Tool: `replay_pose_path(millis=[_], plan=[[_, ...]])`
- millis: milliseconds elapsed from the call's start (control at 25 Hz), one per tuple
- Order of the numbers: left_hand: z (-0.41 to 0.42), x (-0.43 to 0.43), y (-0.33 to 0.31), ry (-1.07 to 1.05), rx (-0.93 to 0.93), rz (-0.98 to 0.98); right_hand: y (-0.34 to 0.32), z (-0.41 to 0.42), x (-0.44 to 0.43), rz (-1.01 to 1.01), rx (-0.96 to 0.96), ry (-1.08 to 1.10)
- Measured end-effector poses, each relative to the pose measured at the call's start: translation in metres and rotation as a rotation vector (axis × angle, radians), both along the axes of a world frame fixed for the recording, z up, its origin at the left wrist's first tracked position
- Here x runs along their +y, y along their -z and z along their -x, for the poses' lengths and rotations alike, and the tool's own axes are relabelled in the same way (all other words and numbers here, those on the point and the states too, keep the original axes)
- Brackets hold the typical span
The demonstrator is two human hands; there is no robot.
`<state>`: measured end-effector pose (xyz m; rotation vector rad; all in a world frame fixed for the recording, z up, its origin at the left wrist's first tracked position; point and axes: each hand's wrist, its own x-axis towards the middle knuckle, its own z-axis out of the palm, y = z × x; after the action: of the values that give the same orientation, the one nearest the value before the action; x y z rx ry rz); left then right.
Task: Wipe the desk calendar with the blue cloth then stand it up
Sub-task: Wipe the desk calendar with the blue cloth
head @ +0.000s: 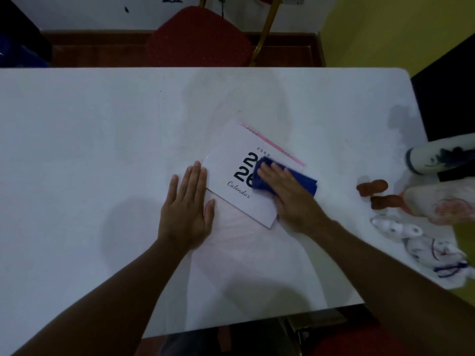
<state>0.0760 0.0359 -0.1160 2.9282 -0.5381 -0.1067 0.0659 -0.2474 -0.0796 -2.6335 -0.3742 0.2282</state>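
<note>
The white desk calendar [231, 160] lies flat and turned at an angle on the white table [90, 124], its pink spiral edge away from me. A folded blue cloth [305, 185] rests on the calendar's right part, covering some of the big black digits. My right hand [288, 194] lies flat on the cloth, pressing it onto the cover. My left hand [187, 209] is spread palm-down at the calendar's left lower corner, fingertips on its edge, holding it in place.
A red chair [200, 37] stands behind the table's far edge. At the right end of the table are a blue-and-white vase [437, 158] lying on its side, brown figurines [372, 187], a pale bag [444, 201] and small white ceramic pieces [421, 242].
</note>
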Motion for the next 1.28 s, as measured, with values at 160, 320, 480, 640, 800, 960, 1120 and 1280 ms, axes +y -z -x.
replay_pose_path(millis=[160, 320, 480, 640, 800, 960, 1120, 1280], plan=[[0.000, 0.000, 0.001, 0.000, -0.006, 0.005, 0.004, -0.010, 0.015, -0.073, -0.002, 0.229], [0.000, 0.000, -0.001, -0.002, 0.020, -0.010, 0.005, 0.059, 0.049, -0.080, -0.022, 0.080], [-0.001, -0.001, -0.003, -0.004, 0.023, -0.011, -0.002, 0.037, 0.018, -0.077, 0.019, 0.020], [0.000, -0.001, -0.003, -0.006, 0.020, -0.016, -0.001, -0.028, 0.026, -0.090, 0.074, 0.368], [0.000, -0.001, -0.003, -0.008, 0.047, -0.049, 0.002, -0.027, 0.071, -0.006, 0.025, 0.203], [0.000, -0.001, -0.002, -0.006, 0.057, -0.043, -0.016, 0.010, 0.070, -0.120, 0.131, -0.007], [-0.001, -0.001, -0.002, -0.005, 0.050, -0.014, -0.051, 0.017, 0.051, -0.299, 0.481, 0.057], [0.000, -0.001, -0.004, -0.006, 0.072, -0.015, -0.082, -0.012, 0.034, -0.568, 0.685, 0.174]])
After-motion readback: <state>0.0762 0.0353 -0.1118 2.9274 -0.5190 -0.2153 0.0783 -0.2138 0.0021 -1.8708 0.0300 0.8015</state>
